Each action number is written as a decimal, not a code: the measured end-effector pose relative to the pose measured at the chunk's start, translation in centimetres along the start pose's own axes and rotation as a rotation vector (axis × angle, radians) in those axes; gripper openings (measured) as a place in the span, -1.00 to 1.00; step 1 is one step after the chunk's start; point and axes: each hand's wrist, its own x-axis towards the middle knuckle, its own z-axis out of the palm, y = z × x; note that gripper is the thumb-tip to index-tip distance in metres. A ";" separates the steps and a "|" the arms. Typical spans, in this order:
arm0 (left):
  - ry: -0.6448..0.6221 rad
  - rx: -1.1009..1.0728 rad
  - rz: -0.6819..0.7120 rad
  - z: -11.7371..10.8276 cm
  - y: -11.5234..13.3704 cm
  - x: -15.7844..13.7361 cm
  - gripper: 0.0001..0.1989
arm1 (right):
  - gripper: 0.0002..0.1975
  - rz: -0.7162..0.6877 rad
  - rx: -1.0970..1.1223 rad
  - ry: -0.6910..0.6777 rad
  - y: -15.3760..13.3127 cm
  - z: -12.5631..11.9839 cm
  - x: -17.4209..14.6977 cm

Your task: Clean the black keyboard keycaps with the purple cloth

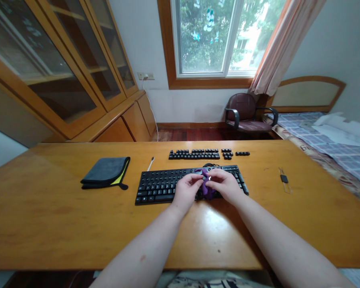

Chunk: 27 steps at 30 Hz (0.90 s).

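A soft purple lump, like cleaning putty [206, 186], hangs stretched between my two hands over the black keyboard [160, 188]. My left hand [187, 188] pinches its left side with thumb and fingertips. On the other side, my right hand [223, 184] grips it, fingers closed. The putty's lower end droops onto or just above the keys; I cannot tell which. Both hands cover part of the keyboard's right half. Behind the keyboard, rows of loose black keycaps [195, 155] lie on the wooden desk [108, 228].
Left of the keyboard are a folded grey cloth [106, 171] with a yellow inside and a small white-headed brush [151, 163]. A keycap puller [284, 179] with wire loops lies to the right. Beyond the desk stand an office chair [246, 114] and a bed [327, 136].
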 end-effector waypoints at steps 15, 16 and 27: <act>0.017 0.015 -0.065 0.0 0.6 0.1 -0.85 | -0.96 0.060 0.043 0.086 0.5 0.1 0.1; 0.018 -0.003 -0.074 0.1 0.5 0.1 -0.83 | -0.97 0.049 0.016 0.089 0.3 0.1 0.1; -0.007 -0.086 -0.082 0.2 0.5 0.0 -0.77 | -0.90 0.047 0.036 0.066 -0.4 -0.2 0.0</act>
